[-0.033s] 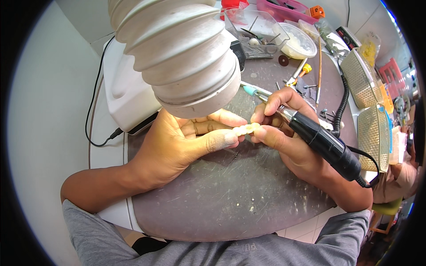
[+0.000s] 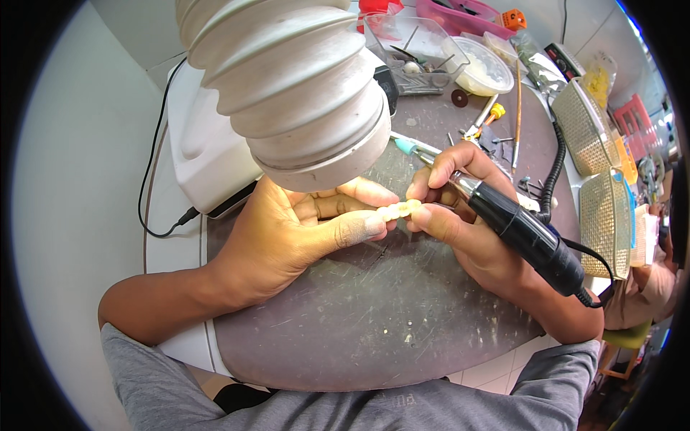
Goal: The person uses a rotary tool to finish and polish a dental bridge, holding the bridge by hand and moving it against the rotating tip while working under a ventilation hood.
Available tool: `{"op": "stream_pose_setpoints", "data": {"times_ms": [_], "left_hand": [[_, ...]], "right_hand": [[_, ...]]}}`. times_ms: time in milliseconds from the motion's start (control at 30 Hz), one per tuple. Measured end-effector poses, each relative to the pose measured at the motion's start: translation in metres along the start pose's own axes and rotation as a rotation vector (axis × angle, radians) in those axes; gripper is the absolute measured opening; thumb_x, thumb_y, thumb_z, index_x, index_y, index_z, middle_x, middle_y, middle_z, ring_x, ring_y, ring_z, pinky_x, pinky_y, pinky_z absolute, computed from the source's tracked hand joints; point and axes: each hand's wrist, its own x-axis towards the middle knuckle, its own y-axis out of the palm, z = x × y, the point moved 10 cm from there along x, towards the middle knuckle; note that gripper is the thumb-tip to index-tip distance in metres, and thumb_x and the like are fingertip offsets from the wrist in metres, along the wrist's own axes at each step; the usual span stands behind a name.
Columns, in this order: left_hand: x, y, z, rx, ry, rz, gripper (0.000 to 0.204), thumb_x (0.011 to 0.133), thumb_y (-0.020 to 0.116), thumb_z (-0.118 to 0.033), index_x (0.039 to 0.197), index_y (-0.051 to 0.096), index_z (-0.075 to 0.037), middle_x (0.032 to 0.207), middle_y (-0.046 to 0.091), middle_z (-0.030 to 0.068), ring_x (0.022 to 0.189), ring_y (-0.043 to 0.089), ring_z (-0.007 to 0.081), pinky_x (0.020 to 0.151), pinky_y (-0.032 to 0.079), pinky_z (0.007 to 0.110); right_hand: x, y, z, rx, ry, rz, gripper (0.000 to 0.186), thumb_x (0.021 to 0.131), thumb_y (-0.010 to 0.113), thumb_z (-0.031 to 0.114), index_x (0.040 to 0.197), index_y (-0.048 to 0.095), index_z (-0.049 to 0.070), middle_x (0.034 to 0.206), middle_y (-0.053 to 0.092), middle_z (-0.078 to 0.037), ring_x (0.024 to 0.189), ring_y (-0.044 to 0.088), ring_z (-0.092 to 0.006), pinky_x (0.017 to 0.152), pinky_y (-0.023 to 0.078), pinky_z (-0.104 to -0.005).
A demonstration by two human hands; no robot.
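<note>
A cream-coloured dental bridge point(image 2: 397, 210), a short row of joined false teeth, is stretched between my two hands above the dark work surface. My left hand point(image 2: 316, 219) pinches its left end between thumb and fingers. With thumb and forefinger, my right hand point(image 2: 467, 201) grips the right end. That same hand also carries a black and silver rotary handpiece point(image 2: 528, 226), lying slantwise across the palm. A teal pointed tip point(image 2: 405, 146) at its far end points away from the bridge, up and to the left. Some of my fingers are hidden behind the bridge.
A thick white ribbed hose point(image 2: 309, 93) hangs low over my left hand, beside a white box-shaped unit point(image 2: 208, 136). Farther back stand a clear bin point(image 2: 424, 75) of tools and a round tub point(image 2: 483, 68). Wire baskets point(image 2: 605, 223) and the handpiece's cord point(image 2: 591, 300) are at the right.
</note>
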Motion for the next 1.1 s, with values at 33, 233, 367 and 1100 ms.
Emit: {"op": "stream_pose_setpoints", "data": {"times_ms": [33, 233, 367, 1100], "left_hand": [[0.0, 0.0, 0.001, -0.022, -0.009, -0.003, 0.018, 0.091, 0.06, -0.002, 0.108, 0.057, 0.003, 0.109, 0.06, 0.016, 0.101, 0.063, 0.0203, 0.089, 0.054, 0.029], [0.002, 0.001, 0.003, -0.138, -0.11, -0.006, 0.014, 0.091, 0.06, -0.002, 0.105, 0.058, 0.001, 0.109, 0.06, 0.0154, 0.1, 0.063, 0.02, 0.088, 0.054, 0.03], [0.001, -0.001, 0.007, -0.139, -0.143, -0.028, 0.011, 0.091, 0.06, -0.003, 0.101, 0.058, 0.0, 0.109, 0.06, 0.0148, 0.099, 0.063, 0.0199, 0.087, 0.054, 0.03], [-0.003, 0.001, 0.009, 0.08, -0.128, 0.01, 0.017, 0.088, 0.067, -0.004, 0.097, 0.053, -0.002, 0.095, 0.063, 0.0072, 0.088, 0.063, 0.0117, 0.082, 0.053, 0.025]], "right_hand": [[-0.001, 0.0, 0.0, -0.012, -0.001, -0.009, 0.026, 0.084, 0.067, -0.001, 0.103, 0.049, 0.002, 0.097, 0.06, -0.007, 0.089, 0.059, -0.0092, 0.078, 0.051, -0.0233], [-0.003, 0.0, -0.001, -0.043, 0.054, -0.05, 0.026, 0.083, 0.067, -0.001, 0.102, 0.05, 0.002, 0.096, 0.06, -0.006, 0.088, 0.058, -0.0087, 0.079, 0.05, -0.0229], [-0.003, 0.0, 0.001, -0.077, 0.036, -0.049, 0.025, 0.083, 0.068, -0.001, 0.101, 0.05, 0.002, 0.096, 0.06, -0.006, 0.088, 0.058, -0.0082, 0.079, 0.05, -0.0227], [-0.008, 0.018, 0.018, -0.203, -0.219, 0.024, 0.016, 0.083, 0.068, -0.003, 0.094, 0.057, 0.0, 0.091, 0.065, -0.009, 0.082, 0.065, -0.0112, 0.072, 0.054, -0.0241]]}}
